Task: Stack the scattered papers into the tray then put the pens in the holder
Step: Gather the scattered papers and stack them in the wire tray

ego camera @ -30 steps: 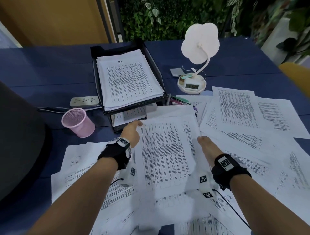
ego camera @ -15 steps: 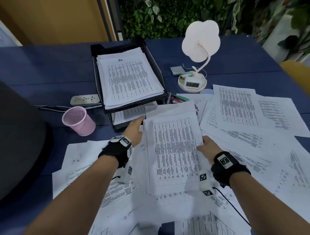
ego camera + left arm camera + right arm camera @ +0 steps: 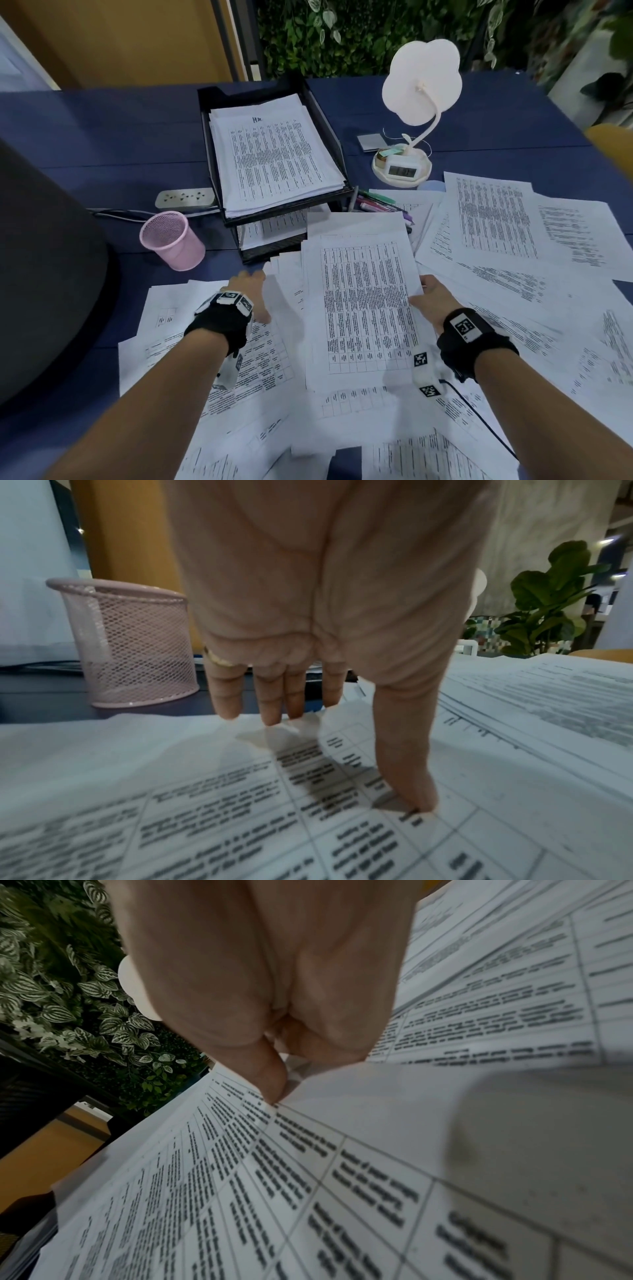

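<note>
So the right hand [image 3: 432, 301] is pinching a small stack of printed sheets [image 3: 363, 308] by its right edge, thumb on top and the other fingers curled under, which you can see pretty clearly in the right wrist view where the thumb [image 3: 267, 1074] sits right on the paper edge. That stack is held over the middle of the table [image 3: 102, 137], just in front of the black two-tier tray [image 3: 329, 137], and its near end overlaps the loose papers underneath. The left hand [image 3: 251, 294] isn't gripping anything: fingers straight, spread flat, with the thumb tip [image 3: 418, 799] pressing down on a loose sheet [image 3: 205, 791] just left of the held stack. The tray sits toward the far edge, a bit left of center, and its top tier already has a thick pile of papers [image 3: 274, 157], with a few more in the lower tier. Scattered papers [image 3: 496, 219] cover most of the near half and the right side of the table. The pink mesh holder [image 3: 171, 240] stands upright left of the tray, nothing visible inside it. A bunch of pens [image 3: 373, 204] lie just to the right of the tray's front corner, partly tucked under paper edges. Further back on the right there's a white flower-shaped lamp [image 3: 421, 82] with a little clock on its base, and a power strip [image 3: 185, 199] sits behind the holder.
</note>
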Available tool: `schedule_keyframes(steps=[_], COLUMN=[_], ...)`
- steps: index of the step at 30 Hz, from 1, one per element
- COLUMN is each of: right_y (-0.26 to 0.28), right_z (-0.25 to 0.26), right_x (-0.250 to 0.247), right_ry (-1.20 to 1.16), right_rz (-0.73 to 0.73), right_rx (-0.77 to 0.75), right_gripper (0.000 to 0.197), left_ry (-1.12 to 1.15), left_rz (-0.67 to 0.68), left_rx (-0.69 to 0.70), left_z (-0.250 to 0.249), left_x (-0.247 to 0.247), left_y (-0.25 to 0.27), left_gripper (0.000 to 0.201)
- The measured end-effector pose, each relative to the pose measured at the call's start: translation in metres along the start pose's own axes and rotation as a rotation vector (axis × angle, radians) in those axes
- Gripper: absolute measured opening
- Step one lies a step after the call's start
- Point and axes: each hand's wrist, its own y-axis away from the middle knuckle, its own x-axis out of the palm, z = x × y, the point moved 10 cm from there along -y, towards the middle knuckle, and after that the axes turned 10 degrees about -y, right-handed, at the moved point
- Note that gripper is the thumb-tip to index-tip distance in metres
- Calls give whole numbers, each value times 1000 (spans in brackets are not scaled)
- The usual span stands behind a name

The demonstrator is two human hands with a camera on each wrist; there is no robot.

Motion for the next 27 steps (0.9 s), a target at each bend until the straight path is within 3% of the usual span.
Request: schedule_keyframes(steps=[3,9,11,13,14,16,23,27], right_y=[0,1,1,1,0,-1,1,3], right_z=[0,1,2,2,2,2,2,2], right_x=[0,-2,-4,-4,-3,-3,-2,-2], right_ry=[11,39,49,46,42,49,67,42], right_rz=[-6,-19,-35,-37,-35,-30,-25,-25], right_rx=[-2,-10,-20,-18,-17,-15,3,11], right_gripper=[39,39,39,39,39,38,36,35], left_ry=[-20,-41,-45,58,127,198,6,103], left_rz=[-22,-88,-94,-100,-115,-181,-567,-715], left_rx=[-15,-22,5,57,82,115,161,185], left_z=[1,4,2,0,0,0,-12,-18], left_x=[1,-7,-10,-20,-27,-47,-156,-200], left_y=[3,7,7,10,11,13,52,79], left_gripper=[96,87,62,18,7,19,12,12])
